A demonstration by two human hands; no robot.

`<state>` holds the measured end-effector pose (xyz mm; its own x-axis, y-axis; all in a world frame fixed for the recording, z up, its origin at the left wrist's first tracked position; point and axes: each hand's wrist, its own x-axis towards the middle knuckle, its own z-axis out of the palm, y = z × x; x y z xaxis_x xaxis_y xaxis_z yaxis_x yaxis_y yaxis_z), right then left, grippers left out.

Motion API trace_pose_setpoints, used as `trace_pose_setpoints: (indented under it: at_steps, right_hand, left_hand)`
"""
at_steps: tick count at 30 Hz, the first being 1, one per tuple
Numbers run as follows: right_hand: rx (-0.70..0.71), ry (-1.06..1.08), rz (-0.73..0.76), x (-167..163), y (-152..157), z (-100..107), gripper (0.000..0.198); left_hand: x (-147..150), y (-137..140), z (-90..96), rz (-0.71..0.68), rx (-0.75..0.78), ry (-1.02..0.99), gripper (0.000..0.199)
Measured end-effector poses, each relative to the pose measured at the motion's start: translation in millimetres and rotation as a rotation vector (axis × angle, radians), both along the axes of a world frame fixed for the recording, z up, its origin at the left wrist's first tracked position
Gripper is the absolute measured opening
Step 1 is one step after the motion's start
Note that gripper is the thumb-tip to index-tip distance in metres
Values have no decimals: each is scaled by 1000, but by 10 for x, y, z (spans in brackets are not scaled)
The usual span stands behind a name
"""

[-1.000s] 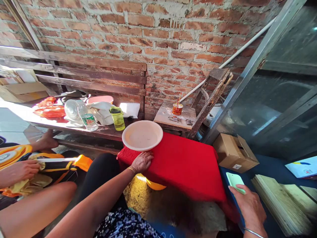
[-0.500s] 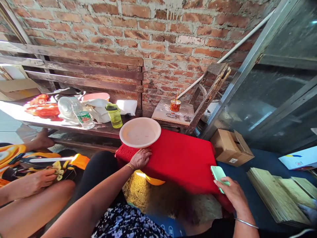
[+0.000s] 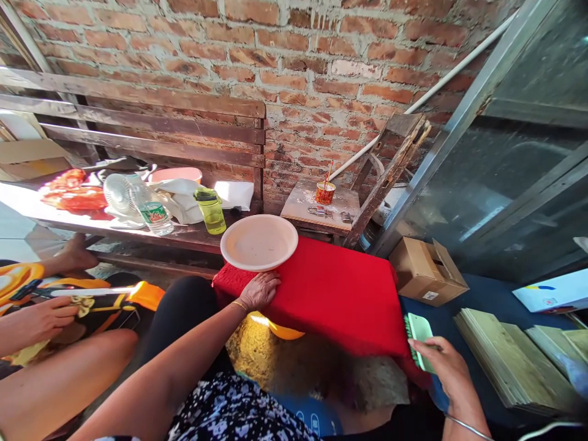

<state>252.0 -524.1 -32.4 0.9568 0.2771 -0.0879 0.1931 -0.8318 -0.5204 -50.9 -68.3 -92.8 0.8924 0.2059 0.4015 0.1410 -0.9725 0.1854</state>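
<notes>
A brick wall (image 3: 303, 67) fills the top of the frame, with a slatted wooden bench (image 3: 184, 136) across the upper left and a red cloth (image 3: 340, 294) spread over a surface right of centre. A cardboard box (image 3: 425, 278) stands at the cloth's right end, and a pale basin (image 3: 260, 240) sits at its upper-left corner, where the left hand (image 3: 261, 290) rests just below the rim, fingers close together, its grip impossible to tell. At lower right, the right hand (image 3: 444, 362) holds a light-green brush (image 3: 419, 334), bristles facing left, beside the cloth's edge.
</notes>
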Motion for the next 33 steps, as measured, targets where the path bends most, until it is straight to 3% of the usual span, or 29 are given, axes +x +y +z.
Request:
trace_pose_setpoints:
  at_steps: [3, 8, 13, 15, 18, 21, 26, 30, 33]
  right_hand:
    - [35, 116, 23, -97, 148, -27, 50]
    - [-171, 57, 5, -165, 281, 39, 42]
    - [-353, 43, -94, -128, 87, 132, 47]
    - [-360, 4, -119, -87, 0, 132, 51]
    - [-248, -48, -84, -38, 11, 95, 53]
    - [-118, -130, 18, -102, 281, 54, 53]
    - [-40, -217, 296, -521, 1082, 21, 40]
    - [-98, -293, 556, -791, 1538, -8, 31]
    - [-182, -303, 537, -717, 1527, -39, 32]
  left_hand:
    - [-4, 2, -4, 1, 7, 10, 33]
    - [-1, 4, -1, 5, 9, 18, 33]
    - [7, 1, 6, 3, -32, 20, 32]
    - [11, 2, -2, 4, -31, 18, 32]
    - [16, 1, -15, 6, -40, 17, 33]
    - [20, -7, -18, 3, -29, 7, 33]
    - [20, -16, -3, 6, -5, 10, 33]
    - [17, -29, 25, 8, -12, 27, 34]
    - [26, -45, 40, 26, -28, 54, 34]
